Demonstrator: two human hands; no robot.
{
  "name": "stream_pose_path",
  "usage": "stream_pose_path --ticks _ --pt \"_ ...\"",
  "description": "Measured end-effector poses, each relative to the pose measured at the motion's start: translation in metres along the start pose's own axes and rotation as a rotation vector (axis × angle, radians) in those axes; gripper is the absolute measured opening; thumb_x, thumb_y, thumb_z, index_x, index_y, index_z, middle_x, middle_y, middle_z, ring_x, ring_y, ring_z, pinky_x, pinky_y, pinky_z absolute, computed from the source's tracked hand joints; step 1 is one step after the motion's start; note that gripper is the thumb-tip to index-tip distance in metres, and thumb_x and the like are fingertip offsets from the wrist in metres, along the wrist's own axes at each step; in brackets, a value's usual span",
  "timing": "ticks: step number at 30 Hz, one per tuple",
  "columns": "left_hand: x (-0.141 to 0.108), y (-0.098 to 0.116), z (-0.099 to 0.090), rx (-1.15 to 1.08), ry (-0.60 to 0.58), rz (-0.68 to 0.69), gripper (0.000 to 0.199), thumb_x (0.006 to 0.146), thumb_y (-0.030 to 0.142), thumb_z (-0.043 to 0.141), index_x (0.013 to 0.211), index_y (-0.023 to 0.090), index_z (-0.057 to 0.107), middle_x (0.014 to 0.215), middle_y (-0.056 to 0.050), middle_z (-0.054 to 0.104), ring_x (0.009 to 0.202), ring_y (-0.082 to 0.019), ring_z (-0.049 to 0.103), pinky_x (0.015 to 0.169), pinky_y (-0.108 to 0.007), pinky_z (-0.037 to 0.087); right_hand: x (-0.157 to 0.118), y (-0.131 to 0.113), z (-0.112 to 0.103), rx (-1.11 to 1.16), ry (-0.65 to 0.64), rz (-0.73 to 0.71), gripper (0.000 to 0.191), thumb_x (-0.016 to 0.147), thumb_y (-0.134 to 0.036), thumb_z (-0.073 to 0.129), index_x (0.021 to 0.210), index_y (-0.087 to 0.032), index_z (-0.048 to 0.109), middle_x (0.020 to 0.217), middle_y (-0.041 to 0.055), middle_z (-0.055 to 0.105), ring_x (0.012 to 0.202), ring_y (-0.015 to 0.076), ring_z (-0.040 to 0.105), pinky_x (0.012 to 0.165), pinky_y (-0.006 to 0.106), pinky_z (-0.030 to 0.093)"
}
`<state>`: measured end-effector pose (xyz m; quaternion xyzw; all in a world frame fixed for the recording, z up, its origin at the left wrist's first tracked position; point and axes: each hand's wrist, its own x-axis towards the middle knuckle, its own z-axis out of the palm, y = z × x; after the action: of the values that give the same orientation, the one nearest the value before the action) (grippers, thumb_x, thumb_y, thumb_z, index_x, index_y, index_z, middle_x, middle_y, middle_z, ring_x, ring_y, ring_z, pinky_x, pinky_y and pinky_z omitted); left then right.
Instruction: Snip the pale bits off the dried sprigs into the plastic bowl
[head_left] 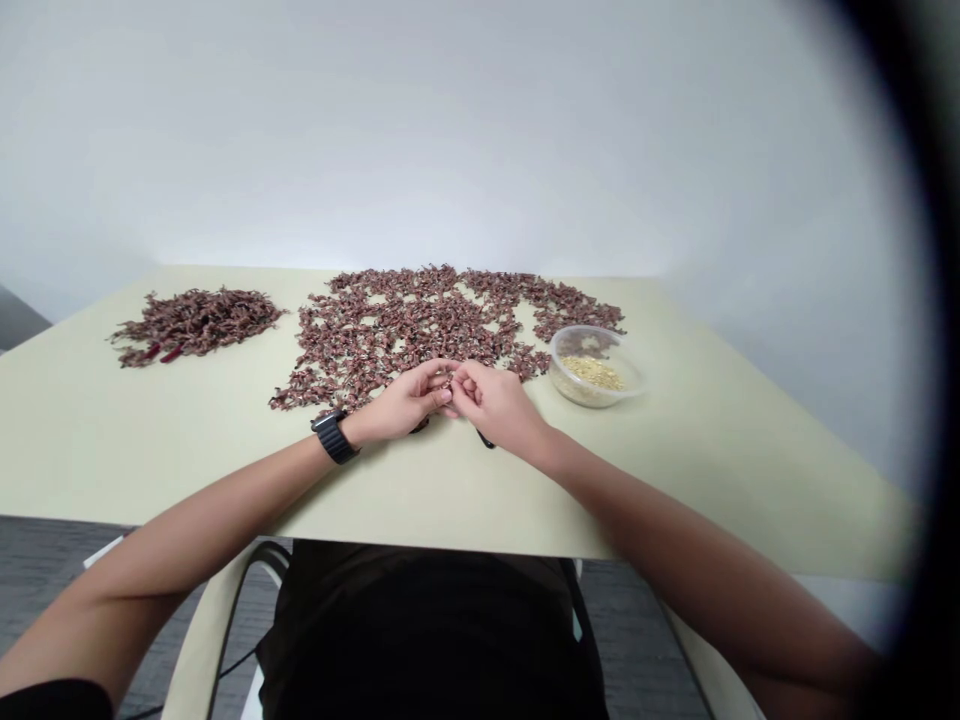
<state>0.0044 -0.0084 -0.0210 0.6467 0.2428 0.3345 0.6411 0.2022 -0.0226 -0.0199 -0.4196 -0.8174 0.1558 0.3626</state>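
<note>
Head view: left hand and right hand meet fingertip to fingertip above the near edge of a broad spread of dried bits. Fingers of both curled inward; a tiny dark speck shows between them, too small to identify, so cannot tell whether either hand grips it. Spread lies directly beyond both hands, its long axis running left to right across the table. Plastic tub sits just beside its right end; right hand nearer to it. Separate pile well apart at left, left hand nearer. Materials: bits reddish-brown, shrivelled, crumbly-looking; pile denser, with two smoother dark red pieces at its front. Tub clear, round, holding pale yellow flakes. Black object under the hands mostly hidden, identity unclear. Table smooth, pale yellow-green
</note>
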Motion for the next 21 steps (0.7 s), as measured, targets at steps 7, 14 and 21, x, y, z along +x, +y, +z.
stream_pose_path --ticks 7,14,21 --pt "-0.0024 0.0017 0.0007 0.202 0.025 0.055 0.057 0.099 0.023 0.059 0.154 0.018 0.044 0.134 -0.016 0.064 0.113 -0.021 0.064 0.099 -0.035 0.052 -0.0029 -0.0036 0.0008 -0.157 0.015 -0.006 0.006 0.097 -0.021 0.053 0.091 -0.021 0.054 0.083 0.0043 0.066 0.072 0.0170 0.059 0.067 0.028 0.037" --pt "-0.0036 0.0053 0.0059 0.213 0.048 0.016 0.062 0.099 0.022 0.057 0.158 0.017 0.039 0.140 -0.018 0.061 0.116 -0.024 0.063 0.102 -0.039 0.052 -0.0020 -0.0081 0.0034 -0.102 0.047 0.037 0.007 0.095 -0.020 0.054 0.089 -0.021 0.056 0.078 0.0028 0.065 0.068 0.0162 0.059 0.065 0.028 0.039" --pt "-0.0023 0.0039 0.0054 0.119 0.052 0.025 0.063 0.100 0.024 0.058 0.159 0.020 0.039 0.153 -0.019 0.051 0.129 -0.028 0.060 0.110 -0.047 0.050 0.0030 -0.0075 -0.0020 0.185 0.022 0.223 0.010 0.093 -0.026 0.058 0.087 -0.020 0.064 0.074 0.0021 0.068 0.066 0.0160 0.061 0.064 0.028 0.047"
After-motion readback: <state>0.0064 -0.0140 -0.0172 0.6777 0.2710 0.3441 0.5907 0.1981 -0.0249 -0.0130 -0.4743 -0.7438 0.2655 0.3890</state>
